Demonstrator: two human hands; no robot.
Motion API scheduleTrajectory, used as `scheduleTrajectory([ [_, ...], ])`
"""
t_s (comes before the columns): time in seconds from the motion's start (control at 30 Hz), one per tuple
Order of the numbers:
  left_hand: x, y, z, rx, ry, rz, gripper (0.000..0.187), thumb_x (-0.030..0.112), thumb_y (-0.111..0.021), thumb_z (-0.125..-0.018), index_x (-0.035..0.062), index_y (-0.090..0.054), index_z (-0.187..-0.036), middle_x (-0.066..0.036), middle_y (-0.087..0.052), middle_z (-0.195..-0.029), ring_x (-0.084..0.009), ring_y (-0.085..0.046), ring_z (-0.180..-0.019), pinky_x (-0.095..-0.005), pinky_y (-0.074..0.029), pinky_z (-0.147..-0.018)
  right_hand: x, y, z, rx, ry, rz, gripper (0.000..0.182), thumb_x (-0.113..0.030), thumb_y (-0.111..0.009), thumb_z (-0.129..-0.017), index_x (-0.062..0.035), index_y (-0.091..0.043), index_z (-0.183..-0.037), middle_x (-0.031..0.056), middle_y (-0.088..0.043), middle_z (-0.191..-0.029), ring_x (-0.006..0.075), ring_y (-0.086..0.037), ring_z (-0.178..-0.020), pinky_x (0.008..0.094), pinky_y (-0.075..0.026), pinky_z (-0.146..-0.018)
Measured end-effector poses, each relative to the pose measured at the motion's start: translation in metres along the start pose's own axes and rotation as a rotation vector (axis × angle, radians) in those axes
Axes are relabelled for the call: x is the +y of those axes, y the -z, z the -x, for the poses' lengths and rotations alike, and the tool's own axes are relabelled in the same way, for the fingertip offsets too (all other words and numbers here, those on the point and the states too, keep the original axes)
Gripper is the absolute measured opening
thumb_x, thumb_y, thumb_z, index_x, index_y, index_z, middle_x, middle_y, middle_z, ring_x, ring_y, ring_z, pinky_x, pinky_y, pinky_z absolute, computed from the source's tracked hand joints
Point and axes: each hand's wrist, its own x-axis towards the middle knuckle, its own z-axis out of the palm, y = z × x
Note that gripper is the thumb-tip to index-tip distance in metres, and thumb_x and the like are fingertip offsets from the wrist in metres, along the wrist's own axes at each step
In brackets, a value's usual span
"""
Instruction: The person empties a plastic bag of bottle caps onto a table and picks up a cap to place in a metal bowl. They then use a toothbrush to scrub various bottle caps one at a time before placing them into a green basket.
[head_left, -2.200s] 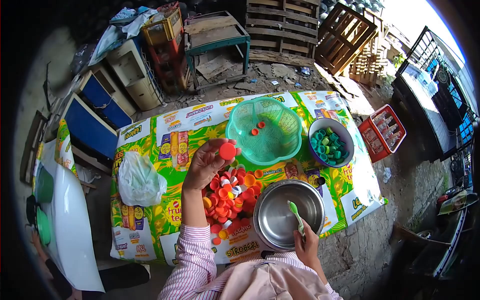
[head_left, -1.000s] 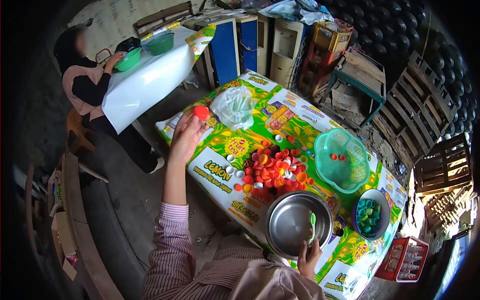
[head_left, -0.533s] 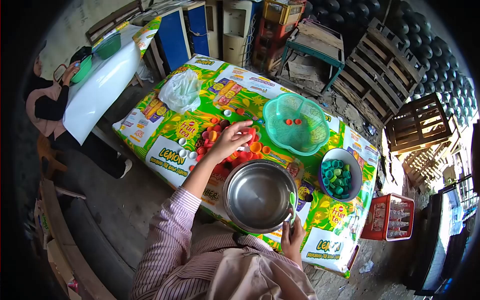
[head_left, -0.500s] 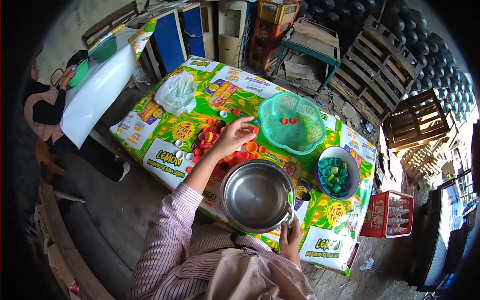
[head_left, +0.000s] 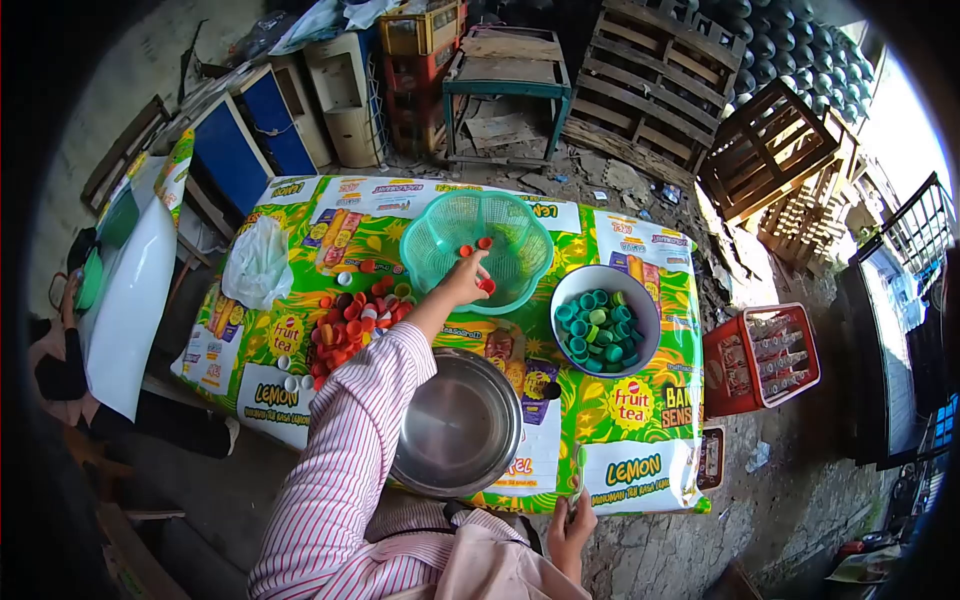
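Note:
My left hand (head_left: 463,281) reaches over the near rim of the green plastic basket (head_left: 418,235), its fingers closed on a red bottle cap (head_left: 486,286). Farther in, the basket holds two more red caps (head_left: 484,243). Beneath my left forearm sits a steel bowl (head_left: 455,430), its left side partly covered by the sleeve. A pile of red and orange caps (head_left: 345,330) lies left of that arm. At the table's front edge, my right hand (head_left: 570,530) is closed round a slim, green-ended tool (head_left: 580,462) whose exact kind I cannot tell.
A white bowl (head_left: 648,345) of teal and green caps stands at the right. White caps (head_left: 291,383) and a crumpled plastic bag (head_left: 258,263) lie on the left. A red crate (head_left: 730,365) of bottles stands beyond the right edge. Another person (head_left: 65,360) sits far left.
My left hand has moved from above the cap pile to the basket with a red cap. My right hand and its tool have moved away from the steel bowl's rim. The view has shifted.

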Motion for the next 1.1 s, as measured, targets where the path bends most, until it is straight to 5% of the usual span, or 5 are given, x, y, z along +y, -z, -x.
scheduleTrajectory([
  [0.23, -0.014, -0.022, -0.017, -0.029, 0.056, 0.089, 0.089, 0.001, -0.075, -0.057, 0.0037, -0.025, -0.131, -0.014, -0.057, -0.101, -0.0236, -0.061, -0.084, -0.0338, -0.050, -0.074, -0.002, -0.003, 0.002, -0.005, -0.128, 0.016, 0.033, 0.000, -0.054, -0.078, 0.0026, -0.051, -0.111, 0.0161, -0.058, -0.068, 0.0192, -0.055, -0.051, 0.0288, -0.043, -0.049],
  [0.37, -0.026, -0.014, -0.028, -0.146, 0.253, 0.197, 0.083, 0.001, -0.071, -0.065, 0.0060, -0.022, -0.133, -0.016, -0.049, -0.116, -0.0233, -0.056, -0.097, -0.0355, -0.048, -0.081, -0.004, -0.011, -0.007, 0.047, 0.022, -0.030, 0.032, 0.000, -0.051, -0.083, 0.0000, -0.050, -0.114, 0.0018, -0.050, -0.064, 0.0041, -0.034, -0.048, 0.0213, -0.026, -0.043],
  [0.5, 0.011, 0.044, 0.010, 0.100, -0.070, 0.346, 0.061, 0.006, -0.063, -0.075, 0.0060, -0.032, -0.127, -0.011, -0.053, -0.111, -0.0191, -0.053, -0.101, -0.0298, -0.047, -0.080, -0.014, -0.009, -0.013, -0.045, -0.054, -0.023, 0.031, 0.000, -0.054, -0.079, 0.0038, -0.051, -0.109, 0.0139, -0.055, -0.064, 0.0178, -0.050, -0.047, 0.0288, -0.039, -0.046],
  [0.7, -0.007, 0.107, 0.117, 0.676, -0.188, 0.268, 0.020, 0.005, -0.059, -0.079, 0.0047, -0.052, -0.098, 0.000, -0.055, -0.081, -0.0062, -0.051, -0.071, -0.0191, -0.041, -0.060, -0.018, -0.024, -0.019, -0.157, 0.009, 0.024, 0.032, -0.001, -0.054, -0.080, 0.0032, -0.051, -0.111, 0.0113, -0.054, -0.062, 0.0130, -0.049, -0.046, 0.0261, -0.037, -0.044],
  [1.1, -0.041, 0.039, 0.122, 0.089, -0.178, -0.333, 0.025, 0.019, -0.066, -0.069, 0.0092, -0.062, -0.092, -0.009, -0.057, -0.098, -0.0261, -0.050, -0.099, -0.0406, -0.034, -0.090, -0.058, -0.055, -0.028, -0.293, 0.215, -0.002, 0.037, 0.001, -0.058, -0.077, -0.0015, -0.052, -0.114, 0.0133, -0.056, -0.067, 0.0142, -0.048, -0.044, 0.0271, -0.037, -0.043],
])
